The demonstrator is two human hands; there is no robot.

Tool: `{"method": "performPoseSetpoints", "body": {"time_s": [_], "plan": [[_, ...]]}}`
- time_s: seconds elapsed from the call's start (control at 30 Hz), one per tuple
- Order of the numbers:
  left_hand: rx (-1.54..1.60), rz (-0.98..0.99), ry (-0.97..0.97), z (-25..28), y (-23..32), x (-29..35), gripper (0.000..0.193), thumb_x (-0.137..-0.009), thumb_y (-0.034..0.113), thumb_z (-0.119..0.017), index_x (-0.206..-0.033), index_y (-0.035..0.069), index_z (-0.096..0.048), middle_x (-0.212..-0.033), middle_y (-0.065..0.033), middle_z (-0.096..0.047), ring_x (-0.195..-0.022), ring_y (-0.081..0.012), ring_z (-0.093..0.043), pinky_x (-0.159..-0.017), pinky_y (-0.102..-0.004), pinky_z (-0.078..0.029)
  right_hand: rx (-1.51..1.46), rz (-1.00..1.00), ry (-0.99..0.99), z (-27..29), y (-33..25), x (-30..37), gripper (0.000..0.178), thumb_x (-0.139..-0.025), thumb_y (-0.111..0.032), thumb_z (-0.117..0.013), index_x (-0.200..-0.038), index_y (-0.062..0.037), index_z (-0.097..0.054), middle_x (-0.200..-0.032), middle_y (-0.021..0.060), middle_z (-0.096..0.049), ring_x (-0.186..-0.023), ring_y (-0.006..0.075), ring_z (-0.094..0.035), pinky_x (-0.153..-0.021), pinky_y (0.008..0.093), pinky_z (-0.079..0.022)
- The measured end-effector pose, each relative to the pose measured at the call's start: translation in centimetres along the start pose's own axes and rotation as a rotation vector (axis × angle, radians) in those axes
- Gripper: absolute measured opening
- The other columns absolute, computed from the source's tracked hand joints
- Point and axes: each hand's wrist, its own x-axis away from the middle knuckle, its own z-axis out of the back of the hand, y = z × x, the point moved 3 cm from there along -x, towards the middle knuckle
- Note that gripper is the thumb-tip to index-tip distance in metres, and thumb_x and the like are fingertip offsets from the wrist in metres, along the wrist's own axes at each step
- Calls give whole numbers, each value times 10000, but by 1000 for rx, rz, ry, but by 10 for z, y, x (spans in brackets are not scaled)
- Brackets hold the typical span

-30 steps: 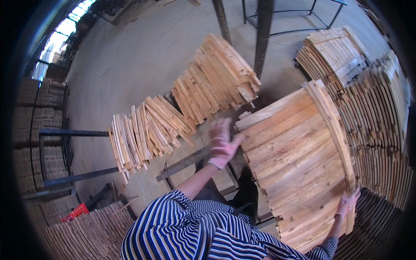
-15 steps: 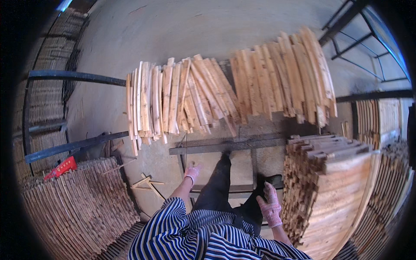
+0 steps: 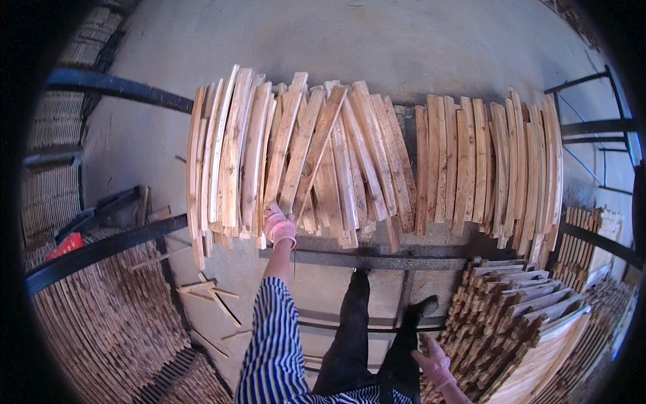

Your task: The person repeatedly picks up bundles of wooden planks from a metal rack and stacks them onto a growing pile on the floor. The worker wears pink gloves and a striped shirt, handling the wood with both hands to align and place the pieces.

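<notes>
Pale wooden boards (image 3: 232, 155) lie side by side in a loose pile on the far left, and my left hand (image 3: 280, 227) reaches their near ends, just left of the near end of a slanting board (image 3: 319, 148) that crosses over its neighbours. From my fingers the boards stretch away toward the far side. I cannot tell whether those fingers pinch a board or only touch it. My right hand (image 3: 434, 362) hangs well apart from the pile, beside my right leg (image 3: 404, 347), thumb and fingers loosely spread. To its right stands a stack of wooden panels (image 3: 498, 323).
</notes>
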Motion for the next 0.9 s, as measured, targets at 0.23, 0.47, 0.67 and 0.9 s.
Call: {"method": "performPoseSetpoints", "body": {"time_s": [0.23, 0.47, 0.67, 0.9], "plan": [[321, -284, -358, 39, 18, 46, 663, -773, 422, -825, -1276, 64, -582, -1137, -182, -709, -1069, -362, -688, -887, -477, -550, -23, 283, -24, -23, -179, -128, 720, -921, -310, -713, -1509, -35, -404, -1435, 177, -556, -1310, 282, -559, -1098, 380, -431], [778, -693, -407, 40, 38, 114, 595, -913, 449, -733, -1274, -10, -613, -1111, -229, -710, -1019, -338, -695, -816, -409, -580, -780, 203, -468, -65, -265, -231, 790, -937, -326, -727, -1559, -51, -324, -1189, 118, -619, -1058, 206, -623, -914, 366, -546], [73, -400, 444, 28, 9, -90, 786, -898, 438, -731, -1470, 33, -375, -1256, -224, -633, -969, -383, -697, -784, -437, -594, -842, 132, -743, -55, -264, -205, 817, -893, -254, -772, -1546, -70, -316, -1044, 106, -645, -849, 228, -671, -741, 387, -593], [233, -174, -299, 77, 79, -97, 529, -822, 444, -800, -1140, 53, -639, -964, -161, -697, -821, -253, -689, -680, -433, -587, -742, 155, -394, -13, -256, -184, 864, -888, -288, -799, -1577, -151, -297, -1134, 108, -661, -807, 198, -689, -702, 390, -598]]}}
